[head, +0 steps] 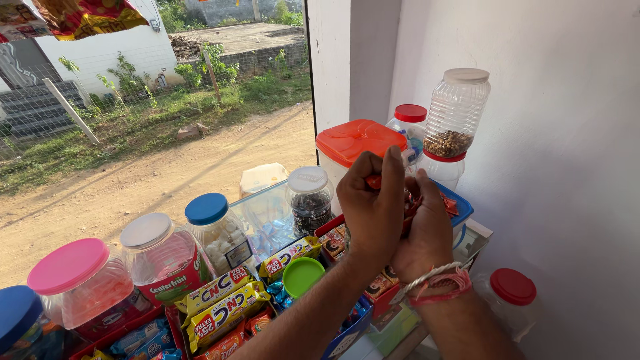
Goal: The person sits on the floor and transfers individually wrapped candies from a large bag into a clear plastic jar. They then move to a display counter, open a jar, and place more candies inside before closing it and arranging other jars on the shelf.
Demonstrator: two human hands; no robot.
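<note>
My left hand (371, 203) and my right hand (427, 230) are raised together over the counter, fingers pinched on small red and orange sweet wrappers (448, 204) held between them. Thread bands circle my right wrist. The hands hover above a blue tray (465, 208) and in front of a white jar with an orange lid (352, 140). What exactly lies inside the closed fingers is partly hidden.
Several clear jars with pink, white, blue, red and green lids line the counter, such as the pink-lidded one (73, 280). Yellow biscuit packets (223, 310) lie below. A white wall (573, 167) stands close on the right. A dirt road (153, 180) runs outside.
</note>
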